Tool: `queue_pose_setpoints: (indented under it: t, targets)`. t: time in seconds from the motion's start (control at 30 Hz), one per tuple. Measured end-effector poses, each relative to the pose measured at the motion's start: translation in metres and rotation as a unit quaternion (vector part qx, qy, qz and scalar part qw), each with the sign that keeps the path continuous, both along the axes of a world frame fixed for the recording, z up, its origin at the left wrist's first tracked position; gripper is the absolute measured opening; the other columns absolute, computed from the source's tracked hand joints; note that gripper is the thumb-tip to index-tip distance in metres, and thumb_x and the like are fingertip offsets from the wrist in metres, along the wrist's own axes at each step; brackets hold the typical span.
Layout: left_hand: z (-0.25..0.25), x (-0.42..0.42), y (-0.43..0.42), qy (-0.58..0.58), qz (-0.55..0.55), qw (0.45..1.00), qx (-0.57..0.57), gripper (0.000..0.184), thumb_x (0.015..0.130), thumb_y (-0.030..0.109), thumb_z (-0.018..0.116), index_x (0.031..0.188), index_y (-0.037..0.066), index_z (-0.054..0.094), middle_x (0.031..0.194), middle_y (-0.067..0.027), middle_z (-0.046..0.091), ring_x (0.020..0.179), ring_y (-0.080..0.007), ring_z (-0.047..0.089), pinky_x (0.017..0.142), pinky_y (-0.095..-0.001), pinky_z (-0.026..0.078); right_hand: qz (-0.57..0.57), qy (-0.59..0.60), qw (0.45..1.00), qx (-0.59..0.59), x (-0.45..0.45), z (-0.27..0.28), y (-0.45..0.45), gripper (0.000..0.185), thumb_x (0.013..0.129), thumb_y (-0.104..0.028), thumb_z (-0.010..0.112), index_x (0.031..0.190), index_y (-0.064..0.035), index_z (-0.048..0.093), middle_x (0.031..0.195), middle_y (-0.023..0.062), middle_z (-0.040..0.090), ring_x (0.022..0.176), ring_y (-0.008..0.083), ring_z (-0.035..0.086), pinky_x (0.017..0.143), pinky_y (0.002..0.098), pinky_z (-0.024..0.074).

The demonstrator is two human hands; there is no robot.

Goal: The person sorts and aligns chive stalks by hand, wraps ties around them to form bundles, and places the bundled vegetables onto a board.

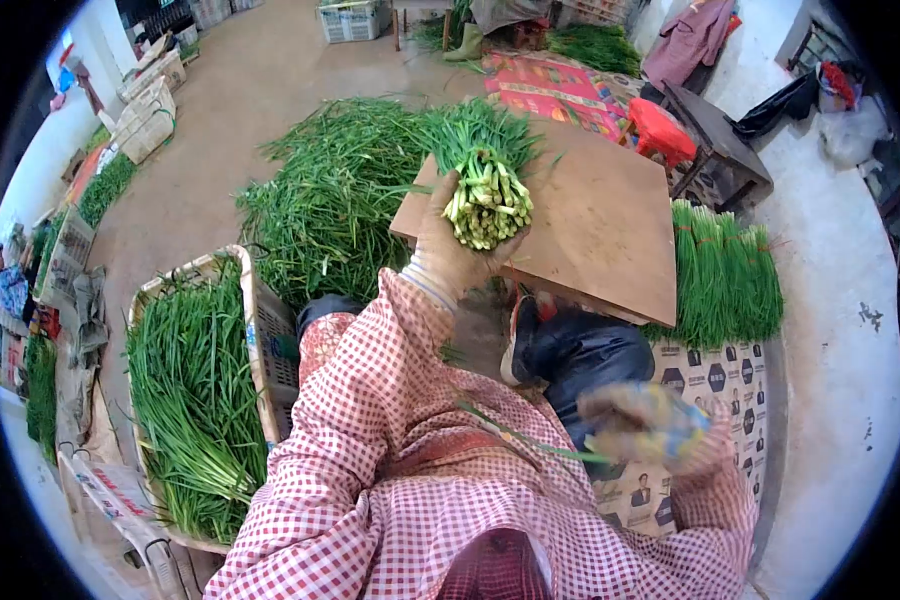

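Observation:
In a work glove, my left hand [448,240] is wrapped round a thick bunch of garlic chives [488,200]. Its pale stem ends face me, while the green leaves point away over the edge of a brown board [590,215]. My right hand [645,422], also gloved, is blurred by motion low on the right, above my lap. A loose chive blade [540,447] trails leftward from its fingers, which look closed on it. Just beyond my left hand lies a large loose heap of chives [335,190].
A plastic crate [260,340] of chives stands at my left. Upright bundles of chives [725,275] line the right of the board. Printed sheeting [740,390] covers the floor there. A red plastic bag [660,130] and a wooden stool [720,145] are behind the board.

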State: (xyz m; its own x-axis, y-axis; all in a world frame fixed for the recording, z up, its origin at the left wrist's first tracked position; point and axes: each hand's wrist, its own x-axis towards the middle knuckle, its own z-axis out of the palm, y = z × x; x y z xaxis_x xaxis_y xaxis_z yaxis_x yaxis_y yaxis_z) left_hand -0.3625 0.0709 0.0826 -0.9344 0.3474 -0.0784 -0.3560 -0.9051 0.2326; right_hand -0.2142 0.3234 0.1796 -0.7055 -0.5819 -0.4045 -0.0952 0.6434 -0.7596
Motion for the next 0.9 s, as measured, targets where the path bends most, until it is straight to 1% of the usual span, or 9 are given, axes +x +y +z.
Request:
queue_pose_setpoints:
  t: [0.2, 0.4, 0.43, 0.47, 0.57, 0.63, 0.73, 0.8, 0.9]
  targets:
    - [-0.024, 0.001, 0.013, -0.018, -0.01, 0.999, 0.051, 0.047, 0.09, 0.049, 0.048, 0.122, 0.015, 0.055, 0.12, -0.0089, 0.058, 0.108, -0.0282, 0.056, 0.094, -0.0464, 0.045, -0.094, 0.525, 0.837, -0.124, -0.088, -0.046, -0.056, 0.038, 0.082, -0.022, 0.067, 0.115, -0.0073, 0.056, 0.089, 0.0158, 0.06, 0.082, 0.0322, 0.061, 0.071, 0.0414, 0.0506]
    - [-0.048, 0.012, 0.035, -0.079, -0.023, 0.996, -0.034, 0.039, 0.089, 0.044, 0.051, 0.113, 0.014, 0.059, 0.103, -0.0071, 0.064, 0.097, -0.0259, 0.06, 0.086, -0.0459, 0.048, -0.053, 0.46, 0.882, 0.085, -0.127, -0.091, -0.066, 0.03, 0.085, -0.024, 0.065, 0.104, -0.003, 0.057, 0.081, 0.0152, 0.057, 0.071, 0.0328, 0.058, 0.06, 0.0388, 0.047]
    - [-0.052, 0.016, 0.041, -0.112, -0.024, 0.993, -0.023, 0.037, 0.088, 0.044, 0.053, 0.109, 0.014, 0.061, 0.101, -0.0064, 0.065, 0.096, -0.0251, 0.06, 0.085, -0.0458, 0.048, -0.123, 0.344, 0.917, -0.161, -0.128, -0.128, -0.059, 0.028, 0.086, -0.025, 0.064, 0.103, -0.0035, 0.057, 0.079, 0.0154, 0.056, 0.072, 0.0331, 0.059, 0.061, 0.0399, 0.0467]
    - [-0.064, 0.019, 0.044, -0.094, -0.038, 0.995, -0.015, 0.041, 0.087, 0.044, 0.054, 0.113, 0.012, 0.059, 0.105, -0.0074, 0.064, 0.098, -0.0255, 0.06, 0.087, -0.0461, 0.047, -0.167, 0.221, 0.869, -0.41, -0.13, -0.165, -0.053, 0.027, 0.087, -0.026, 0.062, 0.102, -0.0041, 0.057, 0.076, 0.0155, 0.056, 0.072, 0.0334, 0.059, 0.061, 0.0409, 0.0464]
    - [-0.082, 0.032, 0.049, -0.035, -0.036, 0.999, -0.016, 0.048, 0.086, 0.042, 0.056, 0.123, 0.01, 0.054, 0.12, -0.0113, 0.059, 0.111, -0.0311, 0.055, 0.101, -0.0474, 0.04, 0.023, 0.273, 0.962, -0.009, -0.075, -0.107, -0.04, 0.03, 0.089, -0.031, 0.059, 0.106, -0.0062, 0.06, 0.083, 0.0163, 0.061, 0.079, 0.0307, 0.062, 0.068, 0.0388, 0.0491]
    - [-0.111, 0.029, 0.045, -0.1, -0.045, 0.99, 0.087, 0.053, 0.085, 0.042, 0.057, 0.127, 0.01, 0.051, 0.119, -0.0109, 0.06, 0.111, -0.0302, 0.056, 0.1, -0.0472, 0.041, 0.079, 0.141, 0.986, 0.036, -0.068, -0.097, -0.023, 0.037, 0.087, -0.034, 0.06, 0.109, -0.0033, 0.06, 0.088, 0.0178, 0.065, 0.084, 0.0294, 0.064, 0.077, 0.0377, 0.0502]
    - [-0.117, 0.036, 0.034, -0.057, -0.041, 0.997, -0.011, 0.056, 0.083, 0.045, 0.057, 0.126, 0.01, 0.051, 0.116, -0.0107, 0.061, 0.105, -0.029, 0.059, 0.089, -0.0483, 0.047, -0.046, 0.275, 0.96, 0.021, -0.084, -0.122, 0.005, 0.023, 0.085, -0.018, 0.061, 0.102, -0.0021, 0.063, 0.084, 0.0148, 0.065, 0.078, 0.0266, 0.065, 0.071, 0.0357, 0.0514]
    - [-0.115, 0.037, 0.033, -0.064, -0.036, 0.997, -0.027, 0.055, 0.083, 0.044, 0.057, 0.126, 0.01, 0.052, 0.116, -0.0114, 0.061, 0.105, -0.0294, 0.059, 0.088, -0.0483, 0.048, -0.132, 0.214, 0.967, -0.043, -0.083, -0.113, -0.006, 0.027, 0.082, -0.005, 0.061, 0.109, -0.0022, 0.06, 0.09, 0.0112, 0.066, 0.079, 0.0178, 0.063, 0.07, 0.0325, 0.0517]
    - [-0.106, 0.041, 0.037, -0.054, -0.03, 0.997, -0.046, 0.053, 0.084, 0.043, 0.056, 0.124, 0.01, 0.052, 0.114, -0.0118, 0.062, 0.104, -0.0296, 0.059, 0.086, -0.049, 0.049, -0.098, 0.265, 0.959, -0.018, -0.096, -0.128, -0.027, 0.031, 0.084, -0.006, 0.06, 0.115, -0.0023, 0.058, 0.092, 0.0115, 0.066, 0.082, 0.0186, 0.063, 0.072, 0.0312, 0.0514]
